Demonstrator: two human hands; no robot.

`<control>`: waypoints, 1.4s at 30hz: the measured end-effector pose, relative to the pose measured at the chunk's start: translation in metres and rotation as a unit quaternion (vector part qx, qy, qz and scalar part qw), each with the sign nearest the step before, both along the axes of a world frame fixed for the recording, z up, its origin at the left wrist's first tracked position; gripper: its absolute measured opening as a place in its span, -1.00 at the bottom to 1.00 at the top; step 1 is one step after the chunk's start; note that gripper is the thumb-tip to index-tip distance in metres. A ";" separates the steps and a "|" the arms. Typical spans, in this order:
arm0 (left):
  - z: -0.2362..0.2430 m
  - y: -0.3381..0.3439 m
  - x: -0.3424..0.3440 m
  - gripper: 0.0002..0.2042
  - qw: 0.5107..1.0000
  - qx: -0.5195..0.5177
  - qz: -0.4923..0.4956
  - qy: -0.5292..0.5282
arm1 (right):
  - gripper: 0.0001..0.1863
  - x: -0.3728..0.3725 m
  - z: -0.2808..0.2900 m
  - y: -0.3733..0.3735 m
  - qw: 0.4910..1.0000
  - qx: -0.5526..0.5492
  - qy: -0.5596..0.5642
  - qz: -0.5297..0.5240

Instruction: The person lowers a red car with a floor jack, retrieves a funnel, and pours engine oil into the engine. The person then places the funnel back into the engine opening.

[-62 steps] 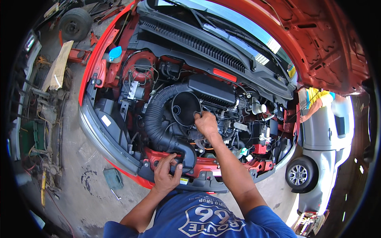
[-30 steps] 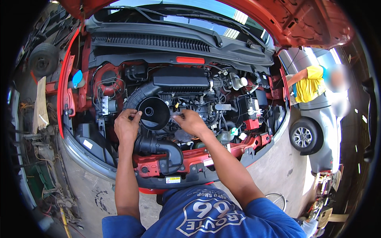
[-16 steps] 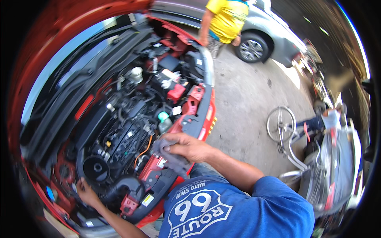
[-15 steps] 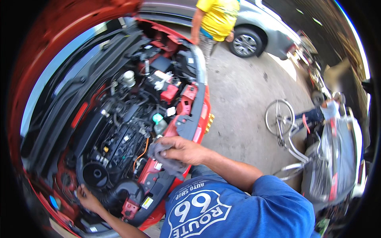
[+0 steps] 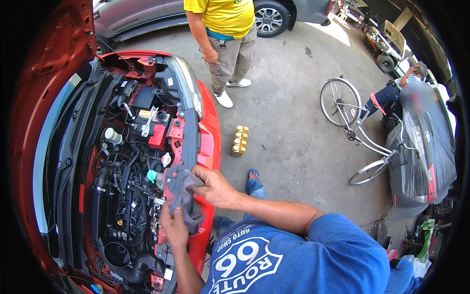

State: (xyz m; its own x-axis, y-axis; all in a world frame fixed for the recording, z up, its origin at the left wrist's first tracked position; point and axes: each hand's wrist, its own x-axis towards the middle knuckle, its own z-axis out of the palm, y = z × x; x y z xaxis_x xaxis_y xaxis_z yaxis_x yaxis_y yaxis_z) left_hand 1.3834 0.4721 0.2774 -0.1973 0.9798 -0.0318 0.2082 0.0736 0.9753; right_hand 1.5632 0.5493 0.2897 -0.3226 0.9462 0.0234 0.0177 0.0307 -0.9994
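Observation:
A crumpled grey rag point(image 5: 190, 196) is held up over the front edge of the open engine bay point(image 5: 120, 191). My right hand point(image 5: 215, 188) pinches its upper part between thumb and fingers. At the lower left side of the rag, my left hand point(image 5: 174, 228) is closed on it, the fingertips partly hidden against the cloth. Just beyond the hands are a bottle with a turquoise cap point(image 5: 152, 175) and a red and white cap point(image 5: 166, 159). A wrench point(image 5: 148, 122) lies on the battery point(image 5: 152, 117) farther off.
The red hood point(image 5: 54, 88) stands raised at the left. Several gold bottles point(image 5: 239, 141) are grouped on the concrete floor. A person in a yellow shirt point(image 5: 225, 19) stands beyond the red bumper. A bicycle point(image 5: 360, 122) and a plastic-covered car part point(image 5: 423, 147) are at the right.
My left hand has come up from the near-left of the engine bay to the rag. The view has swung right, bringing the gold bottles and the standing person more fully into sight.

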 end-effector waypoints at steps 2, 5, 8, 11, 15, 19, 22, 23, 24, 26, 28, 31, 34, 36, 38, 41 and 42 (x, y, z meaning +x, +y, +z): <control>-0.005 0.022 0.001 -0.82 0.992 0.042 0.079 0.086 | -0.84 0.038 -0.036 0.022 0.992 -0.097 -0.079 0.011; -0.017 0.057 0.007 -0.68 0.949 0.013 0.183 0.256 | -0.65 0.104 -0.128 0.068 0.977 -0.066 -0.202 -0.036; -0.037 0.085 0.021 -0.67 0.919 -0.028 0.155 0.361 | -0.61 0.192 -0.245 0.108 0.914 -0.135 -0.382 -0.029; -0.066 0.102 0.040 -0.66 0.877 -0.055 0.150 0.454 | -0.48 0.253 -0.359 0.134 0.832 -0.262 -0.489 -0.001; -0.093 0.107 0.054 -0.59 0.868 -0.070 0.267 0.412 | -0.46 0.297 -0.488 0.171 0.831 -0.261 -0.490 -0.008; -0.092 0.102 0.054 -0.39 0.770 -0.066 0.319 0.549 | -0.38 0.299 -0.609 0.199 0.830 -0.190 -0.524 0.016; -0.086 0.093 0.041 -0.35 0.665 -0.101 0.311 0.671 | -0.15 0.287 -0.687 0.211 0.815 -0.107 -0.570 0.011; -0.086 0.089 0.034 -0.35 0.654 -0.088 0.299 0.690 | -0.09 0.282 -0.706 0.211 0.803 -0.076 -0.591 0.015; -0.085 0.085 0.031 -0.35 0.642 -0.081 0.285 0.707 | -0.09 0.275 -0.720 0.210 0.806 -0.065 -0.588 0.003; -0.087 0.079 0.023 -0.34 0.622 -0.070 0.261 0.735 | -0.09 0.269 -0.739 0.209 0.797 -0.064 -0.600 -0.001; -0.088 0.076 0.019 -0.34 0.603 -0.066 0.242 0.758 | -0.14 0.265 -0.749 0.205 0.792 -0.093 -0.603 0.004; -0.083 0.073 0.014 -0.34 0.582 -0.054 0.219 0.781 | -0.25 0.259 -0.761 0.201 0.777 -0.081 -0.623 0.048; -0.075 0.069 0.009 -0.33 0.566 -0.041 0.194 0.800 | -0.46 0.257 -0.770 0.204 0.793 -0.067 -0.605 0.032; -0.072 0.067 0.007 -0.33 0.554 -0.040 0.167 0.815 | -0.50 0.262 -0.764 0.206 0.818 -0.115 -0.563 0.033; -0.074 0.063 0.009 -0.33 0.529 -0.037 0.123 0.839 | -0.44 0.275 -0.738 0.204 0.836 -0.113 -0.534 0.062; -0.082 0.062 0.019 -0.50 0.609 -0.055 0.243 0.753 | -0.30 0.293 -0.654 0.183 0.861 -0.131 -0.487 0.070; -0.086 0.063 0.024 -0.66 0.663 -0.017 0.362 0.655 | -0.28 0.297 -0.619 0.174 0.858 -0.141 -0.489 0.067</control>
State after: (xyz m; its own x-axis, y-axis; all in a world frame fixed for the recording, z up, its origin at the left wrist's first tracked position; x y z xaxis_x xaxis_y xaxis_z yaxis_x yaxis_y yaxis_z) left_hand 1.4071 0.5354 0.1911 -0.4952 0.6170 0.6116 0.7733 0.6339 -0.0135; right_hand 1.8604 0.7230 -0.3289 -0.1640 0.8222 -0.5451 0.8681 -0.1422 -0.4757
